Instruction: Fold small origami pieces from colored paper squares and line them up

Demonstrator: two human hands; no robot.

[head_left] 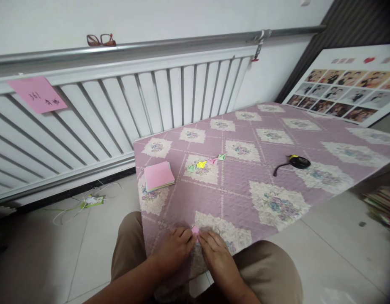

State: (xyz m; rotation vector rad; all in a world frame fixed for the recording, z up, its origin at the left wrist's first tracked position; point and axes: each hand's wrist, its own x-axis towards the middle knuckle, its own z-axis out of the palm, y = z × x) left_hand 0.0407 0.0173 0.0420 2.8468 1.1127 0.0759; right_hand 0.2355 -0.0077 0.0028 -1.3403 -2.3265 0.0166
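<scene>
A small folded piece of pink paper [195, 230] lies at the near edge of the covered table, between my two hands. My left hand [178, 245] presses on its left side with the fingers curled. From the right, my right hand [214, 247] holds the same paper, its fingers close together. Much of the paper is hidden under the fingertips. Farther up the table, small folded paper pieces sit in a slanting row: a green one [191, 168], a yellow one [201, 164], a pink one [212, 161] and a pale green one [222, 156].
A stack of square paper [159, 175], pink on top, rests at the table's left edge. A black tape measure [299, 162] with a strap lies to the right on the patterned tablecloth [201, 198]. Behind stand a white radiator [188, 93] and a leaning photo board [347, 90].
</scene>
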